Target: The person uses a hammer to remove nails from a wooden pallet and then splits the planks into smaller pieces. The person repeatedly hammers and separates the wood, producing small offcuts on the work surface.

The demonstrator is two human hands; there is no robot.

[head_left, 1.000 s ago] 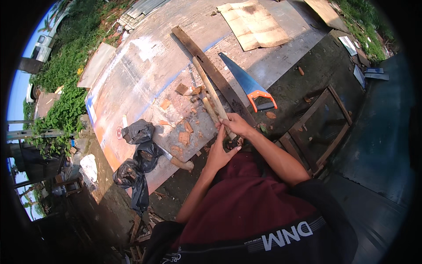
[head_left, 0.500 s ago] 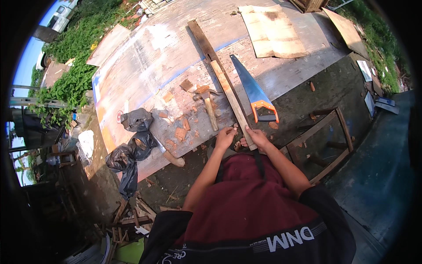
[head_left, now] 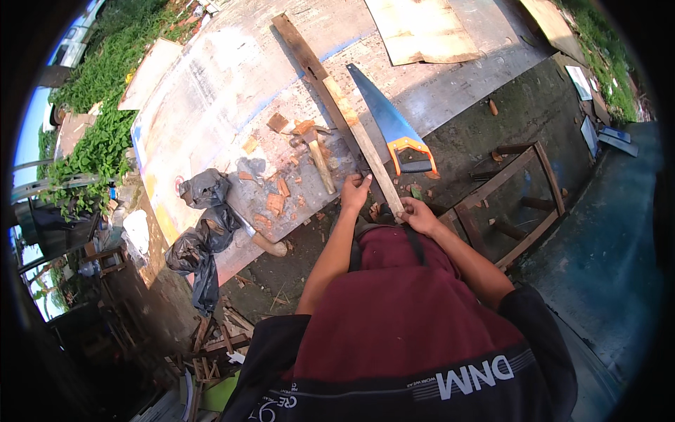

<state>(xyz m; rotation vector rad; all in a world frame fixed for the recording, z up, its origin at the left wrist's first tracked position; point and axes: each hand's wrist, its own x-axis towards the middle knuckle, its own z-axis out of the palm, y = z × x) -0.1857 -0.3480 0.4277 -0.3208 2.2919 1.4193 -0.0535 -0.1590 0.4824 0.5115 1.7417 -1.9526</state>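
Note:
A narrow, pale wooden strip runs from the tabletop down to my waist. My right hand is closed on its near end, with thumb and fingers at the edge. Just left of the strip, my left hand has curled fingers beside the near end of a long dark wooden plank; what its fingertips hold, if anything, is hidden. The pale strip lies along this plank. A handsaw with an orange and black handle rests right of the strip. A claw hammer lies to the left among wood chips.
Black plastic bags and a wooden-handled tool sit at the table's near left edge. Brown cardboard lies at the far side. A wooden frame stands on the ground to the right; scrap wood is piled lower left.
The view has shifted, so the table things appear higher and farther left. My left hand has moved up toward the dark plank's end. The strip's near end has swung slightly right with my right hand.

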